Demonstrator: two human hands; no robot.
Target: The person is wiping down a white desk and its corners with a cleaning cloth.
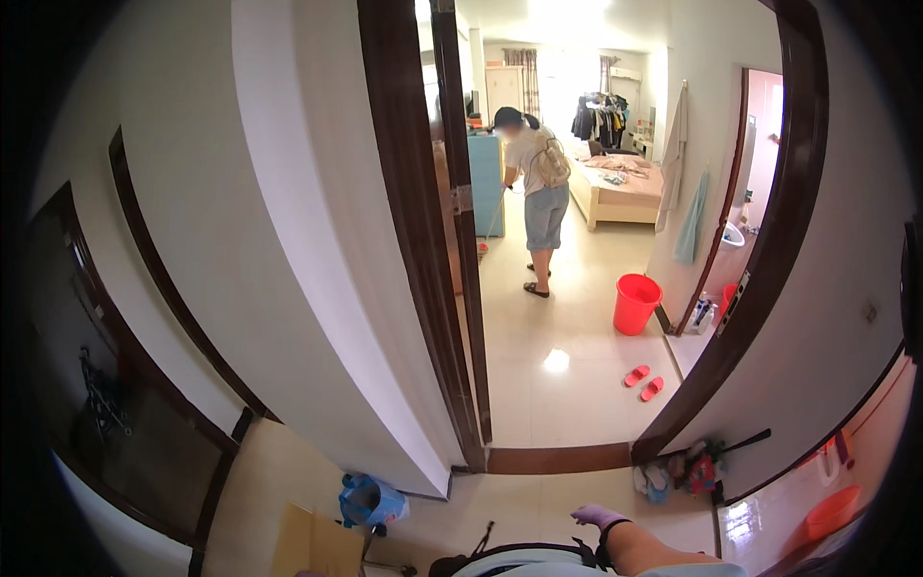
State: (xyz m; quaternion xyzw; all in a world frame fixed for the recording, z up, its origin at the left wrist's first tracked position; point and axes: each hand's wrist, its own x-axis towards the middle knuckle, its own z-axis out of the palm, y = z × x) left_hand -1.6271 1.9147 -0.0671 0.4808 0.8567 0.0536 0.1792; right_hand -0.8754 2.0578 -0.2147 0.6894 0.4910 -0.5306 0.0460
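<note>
My right hand (600,515), in a purple glove, hangs low in front of me over the hallway floor, near the brown door sill (559,460); nothing shows in its fingers, whose pose is too small to read. At the bottom edge, a sliver of purple beside the cardboard (317,537) may be my left hand (308,574); its fingers are hidden. A blue plastic bag (371,501) with an open top stands on the floor by the wall corner. Beyond the doorway, another person (542,180) with a beige backpack bends over a long-handled mop (493,223).
Inside the room are a red bucket (637,306), pink slippers (644,384), a bed (620,198) and a blue cabinet (488,184). Bagged items (696,472) lie by the right door frame (779,260). An orange basin (833,512) is at lower right.
</note>
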